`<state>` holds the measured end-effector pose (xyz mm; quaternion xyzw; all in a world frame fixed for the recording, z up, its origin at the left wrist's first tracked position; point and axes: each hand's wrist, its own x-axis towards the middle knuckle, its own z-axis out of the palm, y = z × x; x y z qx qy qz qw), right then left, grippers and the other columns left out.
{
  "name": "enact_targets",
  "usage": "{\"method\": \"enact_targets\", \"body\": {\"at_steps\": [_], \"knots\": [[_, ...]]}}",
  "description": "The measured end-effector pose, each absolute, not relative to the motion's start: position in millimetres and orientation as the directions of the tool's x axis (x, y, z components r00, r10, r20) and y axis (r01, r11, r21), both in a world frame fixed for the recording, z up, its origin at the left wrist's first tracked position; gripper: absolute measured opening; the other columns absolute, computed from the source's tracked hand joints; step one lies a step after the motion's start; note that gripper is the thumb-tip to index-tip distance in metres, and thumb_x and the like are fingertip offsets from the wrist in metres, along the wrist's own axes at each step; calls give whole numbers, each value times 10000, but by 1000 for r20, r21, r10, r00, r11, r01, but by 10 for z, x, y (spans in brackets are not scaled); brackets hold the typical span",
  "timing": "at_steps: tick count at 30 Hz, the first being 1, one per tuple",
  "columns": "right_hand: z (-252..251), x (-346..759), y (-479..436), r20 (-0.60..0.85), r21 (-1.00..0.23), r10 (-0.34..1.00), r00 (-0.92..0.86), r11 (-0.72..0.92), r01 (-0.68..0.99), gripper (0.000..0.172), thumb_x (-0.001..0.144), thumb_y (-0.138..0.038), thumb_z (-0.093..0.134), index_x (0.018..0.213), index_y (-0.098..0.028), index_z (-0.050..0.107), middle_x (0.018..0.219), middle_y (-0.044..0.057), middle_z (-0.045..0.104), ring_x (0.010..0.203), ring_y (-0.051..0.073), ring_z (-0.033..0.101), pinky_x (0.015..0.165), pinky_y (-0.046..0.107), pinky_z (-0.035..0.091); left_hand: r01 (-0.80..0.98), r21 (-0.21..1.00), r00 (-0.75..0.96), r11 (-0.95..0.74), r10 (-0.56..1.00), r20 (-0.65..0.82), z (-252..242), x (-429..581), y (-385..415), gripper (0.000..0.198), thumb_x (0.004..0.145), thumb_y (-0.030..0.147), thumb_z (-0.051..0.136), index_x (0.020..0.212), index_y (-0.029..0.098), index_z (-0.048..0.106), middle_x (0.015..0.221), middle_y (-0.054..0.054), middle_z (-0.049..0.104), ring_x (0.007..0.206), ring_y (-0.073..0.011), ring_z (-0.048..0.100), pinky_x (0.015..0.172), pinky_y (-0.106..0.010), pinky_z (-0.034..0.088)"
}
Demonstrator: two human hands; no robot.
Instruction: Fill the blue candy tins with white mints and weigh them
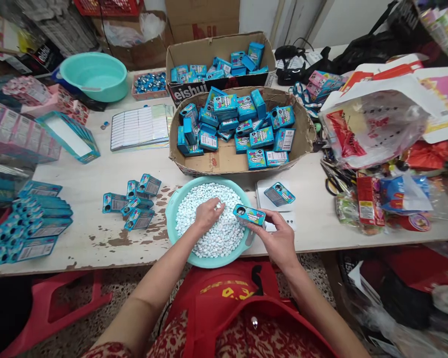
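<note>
A turquoise basin full of small white candies stands at the table's front edge. My left hand is over the candies, its fingers closed around a few of them. At the basin's right rim, my right hand grips a small blue candy box between thumb and fingers. The round hole in that box faces the left hand. Just behind the right hand, another blue box lies on a small white scale.
Behind the basin, a cardboard carton holds many blue boxes, with a second carton beyond it. Several blue boxes lie left of the basin. Stacked boxes fill the far left. Scissors and bags lie at right.
</note>
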<state>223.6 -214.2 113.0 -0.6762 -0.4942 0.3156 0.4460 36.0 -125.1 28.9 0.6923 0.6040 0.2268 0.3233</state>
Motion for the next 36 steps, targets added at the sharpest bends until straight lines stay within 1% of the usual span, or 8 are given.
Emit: {"method": "enact_targets", "body": {"at_steps": [2, 4, 7, 10, 15, 20, 29, 36], "knots": [[1142, 2213, -2144, 20, -909, 955, 294, -105, 403, 311, 727, -354, 723, 992, -210, 648, 929, 45, 667, 851, 203, 623, 786, 372, 512, 449, 882, -14, 142, 988, -152, 354, 356, -1242, 222, 752, 363, 612, 621, 190, 564, 583, 16, 513, 560, -122, 480, 581, -239, 391], [1164, 2179, -2145, 32, -898, 966, 258, -85, 431, 294, 742, -344, 711, 999, -216, 645, 930, 43, 665, 855, 202, 618, 782, 366, 511, 103, 945, -103, 312, 948, -302, 508, 360, -1245, 275, 715, 412, 638, 600, 185, 533, 523, 40, 469, 450, -92, 410, 459, -213, 337], [1194, 2102, -2137, 57, -875, 980, 192, -43, 482, 269, 763, -314, 699, 1010, -229, 635, 949, 42, 662, 883, 206, 613, 791, 360, 504, -314, 876, -43, 366, 916, -399, 863, 378, -1291, 267, 704, 407, 650, 645, 185, 515, 503, 51, 470, 376, -77, 381, 354, -191, 248], [1215, 1993, -2116, 102, -843, 988, 120, 21, 538, 258, 760, -286, 709, 999, -233, 628, 953, 48, 663, 914, 226, 612, 809, 376, 493, -496, 815, 32, 301, 944, -329, 1183, 422, -1356, 217, 707, 340, 645, 667, 184, 499, 534, 34, 508, 417, -89, 460, 366, -185, 294], [1275, 1838, -2083, 132, -822, 991, 21, 97, 561, 259, 770, -273, 701, 1014, -245, 618, 957, 46, 669, 921, 236, 616, 803, 379, 491, -580, 790, -57, 198, 958, -281, 1365, 504, -1394, 220, 708, 338, 637, 651, 181, 495, 632, 6, 556, 612, -135, 597, 552, -250, 478], [1315, 1793, -2048, 132, -807, 990, 58, 73, 587, 248, 770, -284, 698, 1002, -246, 620, 953, 47, 671, 921, 241, 622, 802, 382, 487, -557, 822, -155, 119, 957, -244, 1368, 543, -1345, 315, 746, 430, 646, 633, 177, 495, 605, 16, 535, 551, -118, 575, 496, -235, 448], [1317, 1820, -1988, 134, -823, 986, 103, 53, 566, 257, 759, -286, 706, 997, -246, 617, 960, 44, 672, 937, 245, 623, 815, 388, 483, -500, 856, -218, 132, 937, -272, 1407, 613, -1307, 438, 708, 550, 681, 618, 156, 511, 714, -41, 657, 554, -122, 621, 494, -220, 456], [1313, 1830, -1988, 140, -857, 986, 96, 72, 510, 248, 746, -247, 704, 981, -242, 627, 947, 38, 666, 918, 225, 622, 810, 364, 490, -476, 877, -243, 57, 951, -193, 1451, 677, -1308, 340, 710, 471, 719, 738, 179, 546, 592, 43, 535, 497, -85, 547, 488, -207, 448]]}}
